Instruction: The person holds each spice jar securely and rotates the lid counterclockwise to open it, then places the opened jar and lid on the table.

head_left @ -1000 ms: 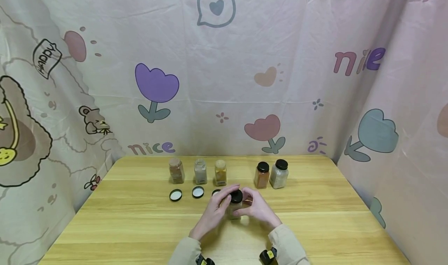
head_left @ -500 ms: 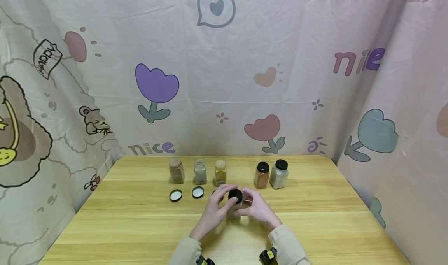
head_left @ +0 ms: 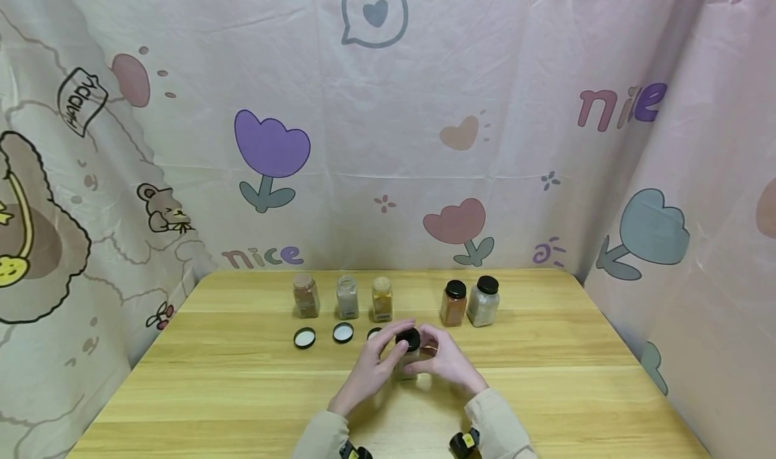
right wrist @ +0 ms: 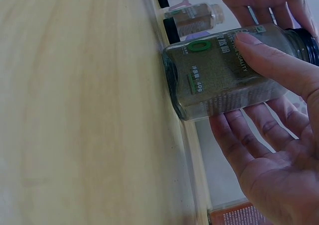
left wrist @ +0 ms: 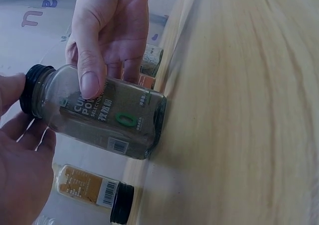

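A glass spice jar (left wrist: pixel 107 118) stands upright on the table (head_left: pixel 545 378) — filled with dull greenish-brown powder. Its black cap (head_left: pixel 409 338) sits on top.

Head view: illumination is even, soft and moderately bright, with no hard shadows; only faint shading lies on the table (head_left: pixel 242 391) beneath the hands at lower centre. Wide-angle distortion bends the backdrop curtain (head_left: pixel 485 75) at the left and right edges. Focus is sharp throughout. Both wrist views are dimmer with a cool, bluish cast. Their wood grain is smeared and soft. A pale overexposed area occupies the upper left of the left wrist view.
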Demonstrator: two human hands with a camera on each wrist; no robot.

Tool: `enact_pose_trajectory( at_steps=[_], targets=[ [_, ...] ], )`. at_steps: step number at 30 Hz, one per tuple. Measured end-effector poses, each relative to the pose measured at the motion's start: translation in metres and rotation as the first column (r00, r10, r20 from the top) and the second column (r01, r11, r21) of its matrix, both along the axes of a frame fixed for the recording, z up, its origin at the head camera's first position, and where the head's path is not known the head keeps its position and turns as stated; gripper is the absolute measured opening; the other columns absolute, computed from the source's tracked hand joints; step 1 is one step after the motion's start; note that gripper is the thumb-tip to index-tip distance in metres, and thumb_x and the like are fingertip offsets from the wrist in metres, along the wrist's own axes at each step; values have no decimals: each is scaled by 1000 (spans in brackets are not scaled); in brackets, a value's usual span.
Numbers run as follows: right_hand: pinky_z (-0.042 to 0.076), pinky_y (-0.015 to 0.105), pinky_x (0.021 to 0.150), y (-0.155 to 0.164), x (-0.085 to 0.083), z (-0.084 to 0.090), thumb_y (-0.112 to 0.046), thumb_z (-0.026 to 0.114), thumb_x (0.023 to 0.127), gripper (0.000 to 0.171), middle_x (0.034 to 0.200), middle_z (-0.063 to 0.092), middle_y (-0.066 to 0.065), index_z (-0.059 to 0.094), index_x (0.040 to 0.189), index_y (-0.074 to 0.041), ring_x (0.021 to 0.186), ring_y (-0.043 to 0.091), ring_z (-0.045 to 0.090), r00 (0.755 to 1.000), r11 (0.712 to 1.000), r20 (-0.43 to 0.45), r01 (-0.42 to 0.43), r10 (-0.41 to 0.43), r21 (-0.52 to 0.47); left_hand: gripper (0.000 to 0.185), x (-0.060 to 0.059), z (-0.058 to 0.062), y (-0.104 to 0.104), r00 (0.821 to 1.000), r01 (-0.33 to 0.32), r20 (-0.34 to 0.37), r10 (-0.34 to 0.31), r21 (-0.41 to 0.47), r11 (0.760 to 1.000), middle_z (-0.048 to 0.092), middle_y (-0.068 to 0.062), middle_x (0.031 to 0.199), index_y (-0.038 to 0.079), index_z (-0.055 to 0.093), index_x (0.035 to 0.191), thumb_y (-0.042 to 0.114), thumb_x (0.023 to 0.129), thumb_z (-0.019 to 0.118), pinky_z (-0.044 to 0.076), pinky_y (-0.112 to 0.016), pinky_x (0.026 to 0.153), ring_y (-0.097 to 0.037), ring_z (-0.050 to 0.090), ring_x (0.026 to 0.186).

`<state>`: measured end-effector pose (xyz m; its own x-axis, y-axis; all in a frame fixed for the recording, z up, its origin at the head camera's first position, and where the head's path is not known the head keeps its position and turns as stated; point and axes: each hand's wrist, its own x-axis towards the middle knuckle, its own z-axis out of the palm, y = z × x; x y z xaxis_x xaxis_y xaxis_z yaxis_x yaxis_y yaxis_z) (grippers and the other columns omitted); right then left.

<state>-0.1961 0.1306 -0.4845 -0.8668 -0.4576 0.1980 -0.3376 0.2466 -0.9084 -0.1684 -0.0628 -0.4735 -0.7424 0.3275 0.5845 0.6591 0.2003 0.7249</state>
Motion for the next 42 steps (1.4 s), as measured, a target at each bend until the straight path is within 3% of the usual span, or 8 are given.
enact_pose_trajectory(
  at_steps=[6, 12, 18, 23, 26, 29, 36, 42],
  targets=[
    [53, 20, 89, 0, 0, 1, -8, 87, 75, 43, 98, 65, 6, 63, 110, -2, 92, 12, 59, 1000, 1000, 1, -10, 10, -12, 35, -1, -1, 1, 999, -54, 3, 54, 4, 999, 65, -10, 132, 10, 63, 132, 11, 98, 65, 54, -40, 105, -29, 61, 122],
    [53, 20, 89, 0, 0, 1, -8, 87, 76, 44, 100, 66, 9, 63, 112, -3, 93, 11, 59, 1000, 1000, 9, -12, 12, -10, 34, 0, -2, 1, 996, -87, 26, 87, 13, 996, 63, -8, 131, 13, 64, 131, 12, 97, 66, 54, -39, 102, -28, 60, 122],
    [53, 20, 90, 0, 1, 1, -7, 87, 76, 44, 99, 65, 7, 63, 112, -2, 91, 9, 58, 1000, 1000, 10, -13, 13, -16, 35, 3, 1, 0, 996, -43, 83, 44, -13, 999, 59, -10, 144, 15, 63, 133, 18, 99, 65, 49, -46, 111, -33, 54, 134],
    [53, 20, 91, 0, 1, 1, -8, 87, 76, 42, 98, 64, 6, 63, 110, -2, 91, 8, 59, 1000, 1000, 6, -13, 13, -13, 38, 5, 3, 0, 992, 28, 123, -27, -7, 1000, 52, -13, 152, 9, 60, 137, 17, 100, 62, 43, -39, 117, -37, 47, 141],
    [53, 20, 91, 0, 1, 1, -7, 87, 75, 43, 98, 64, 7, 63, 111, -3, 92, 10, 59, 1000, 1000, 8, -9, 9, -8, 38, 4, 2, 0, 992, 46, 114, -47, 10, 999, 53, -16, 150, 8, 59, 138, 14, 101, 60, 43, -36, 117, -38, 48, 140],
    [53, 20, 92, 0, 0, 0, -7, 87, 75, 44, 99, 65, 6, 63, 112, -3, 93, 12, 60, 1000, 1000, 9, -3, 3, -2, 38, 3, 1, 0, 996, 27, 83, -28, 15, 1000, 57, -18, 145, 10, 60, 137, 13, 100, 62, 45, -35, 115, -36, 52, 135],
    [53, 20, 93, 0, 0, -1, -7, 87, 74, 45, 97, 64, 6, 63, 112, -2, 92, 12, 60, 1000, 1000, 5, -7, 7, -14, 38, 1, -1, 1, 998, -56, 36, 57, -29, 998, 63, -7, 138, 15, 63, 133, 19, 96, 69, 48, -42, 110, -29, 59, 128],
    [53, 20, 94, 1, 0, -1, -8, 87, 75, 44, 99, 65, 8, 63, 112, -2, 93, 10, 60, 1000, 1000, 2, -9, 9, -16, 41, 3, 1, 0, 997, 10, 82, -6, -56, 998, 52, -12, 152, 7, 60, 138, 19, 99, 64, 44, -48, 116, -35, 48, 141]
  ],
)
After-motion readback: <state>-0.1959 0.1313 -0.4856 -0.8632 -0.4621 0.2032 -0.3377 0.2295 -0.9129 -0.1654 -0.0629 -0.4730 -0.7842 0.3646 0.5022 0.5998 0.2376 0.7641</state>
